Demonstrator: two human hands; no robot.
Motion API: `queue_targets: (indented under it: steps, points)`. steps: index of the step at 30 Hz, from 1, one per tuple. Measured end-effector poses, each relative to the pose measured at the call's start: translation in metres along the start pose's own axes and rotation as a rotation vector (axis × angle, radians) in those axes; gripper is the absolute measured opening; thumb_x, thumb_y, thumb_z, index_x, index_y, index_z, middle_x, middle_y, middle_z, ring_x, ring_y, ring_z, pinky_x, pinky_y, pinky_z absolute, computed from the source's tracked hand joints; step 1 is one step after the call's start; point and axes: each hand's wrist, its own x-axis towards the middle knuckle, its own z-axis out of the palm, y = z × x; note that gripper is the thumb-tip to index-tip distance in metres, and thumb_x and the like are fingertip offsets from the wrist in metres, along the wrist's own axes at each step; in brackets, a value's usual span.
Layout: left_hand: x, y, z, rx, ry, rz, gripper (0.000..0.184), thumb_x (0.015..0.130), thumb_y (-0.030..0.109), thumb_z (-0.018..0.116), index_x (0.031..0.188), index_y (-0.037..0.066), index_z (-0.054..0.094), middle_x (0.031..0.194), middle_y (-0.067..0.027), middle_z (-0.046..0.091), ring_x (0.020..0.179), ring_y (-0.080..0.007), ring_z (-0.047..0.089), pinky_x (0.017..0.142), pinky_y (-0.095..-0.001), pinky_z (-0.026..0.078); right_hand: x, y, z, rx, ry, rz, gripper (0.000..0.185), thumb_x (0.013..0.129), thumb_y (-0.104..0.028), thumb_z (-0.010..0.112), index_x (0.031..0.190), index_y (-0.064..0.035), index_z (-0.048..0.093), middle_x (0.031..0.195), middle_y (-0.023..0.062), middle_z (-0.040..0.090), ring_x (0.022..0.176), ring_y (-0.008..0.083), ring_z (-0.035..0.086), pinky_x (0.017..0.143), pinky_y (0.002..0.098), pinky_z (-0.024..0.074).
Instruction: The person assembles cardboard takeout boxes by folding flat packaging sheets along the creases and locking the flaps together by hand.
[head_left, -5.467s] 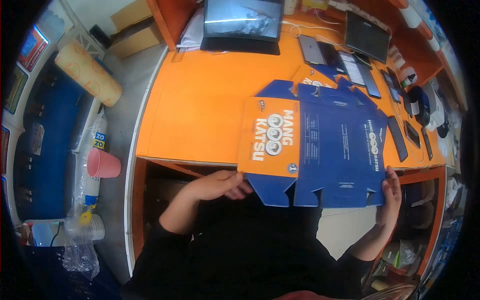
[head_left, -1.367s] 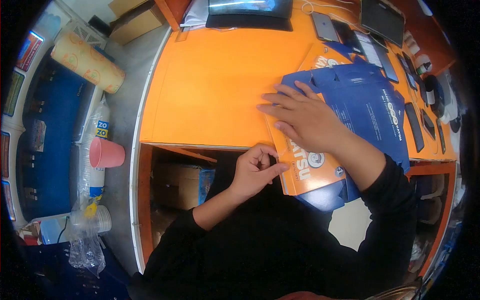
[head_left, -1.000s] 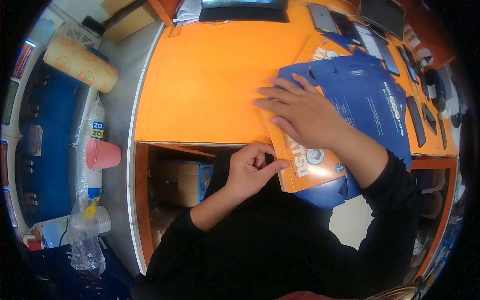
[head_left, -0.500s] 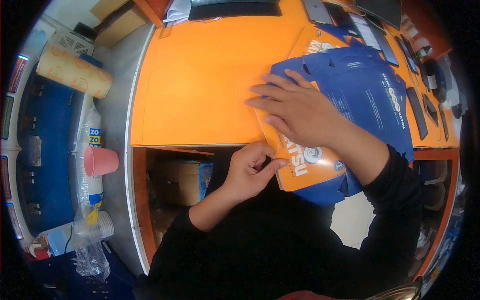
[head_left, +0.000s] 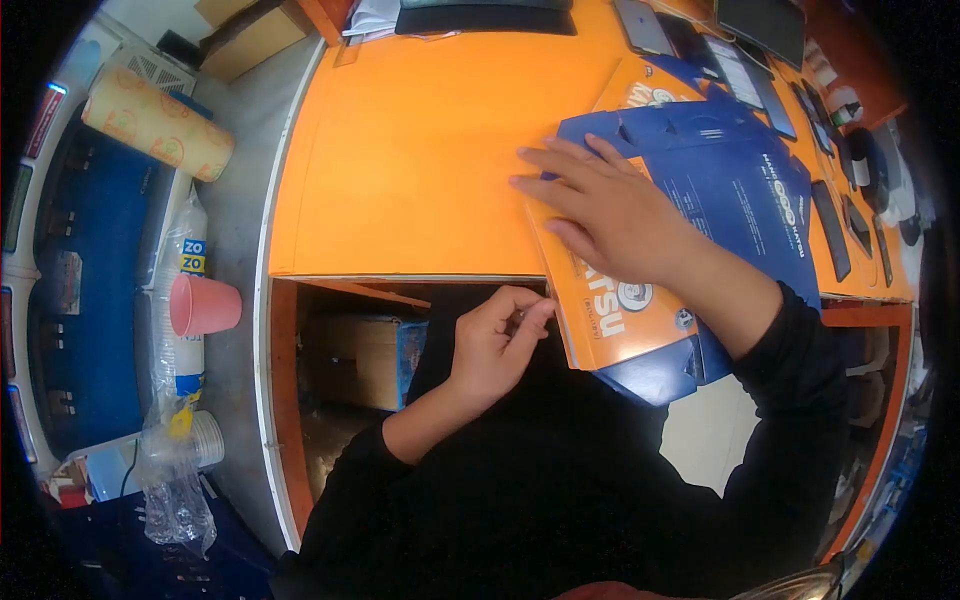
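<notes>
An orange printed flat carton (head_left: pixel 640 335) with white "KATSU" lettering lies over a dark blue flat carton (head_left: pixel 735 190), its near end jutting past the table's front edge. My right hand (head_left: pixel 620 210) rests flat on the orange carton, fingers spread toward the left, partly covering the print. Beside the carton's left edge, my left hand (head_left: pixel 500 338) is closed, thumb pressed against curled fingers. Whatever is between those fingertips is too small to make out. Another orange printed piece (head_left: pixel 635 88) sticks out from under the blue carton at the back.
Several phones, including one (head_left: pixel 640 27), line the back right of the orange table (head_left: pixel 420 150). Below its front edge, a cardboard box (head_left: pixel 365 365) sits in an open shelf. On the left are a pink cup (head_left: pixel 205 306), a patterned roll (head_left: pixel 158 125) and plastic-sleeved cups (head_left: pixel 188 330).
My left thumb has slid left off the carton's top to its edge. My right hand stays flat on the carton. The whole view has shifted slightly.
</notes>
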Motion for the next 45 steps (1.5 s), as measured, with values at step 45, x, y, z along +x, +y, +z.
queue_targets:
  steps: [45]
  points:
    - [0.003, -0.107, -0.05, -0.498, -0.296, -0.326, 0.019, 0.1, 0.022, 0.045, 0.098, 0.006, 0.056, 0.086, -0.0045, 0.057, 0.082, -0.0154, 0.061, 0.075, -0.0312, 0.053, -0.093, -0.089, -0.193, -0.204, 0.351, 0.695, 0.04, 0.09, -0.009, 0.062, 0.129, -0.0071, 0.053, 0.125, 0.014, 0.057, 0.12, 0.0272, 0.055, 0.1, 0.0412, 0.0463]
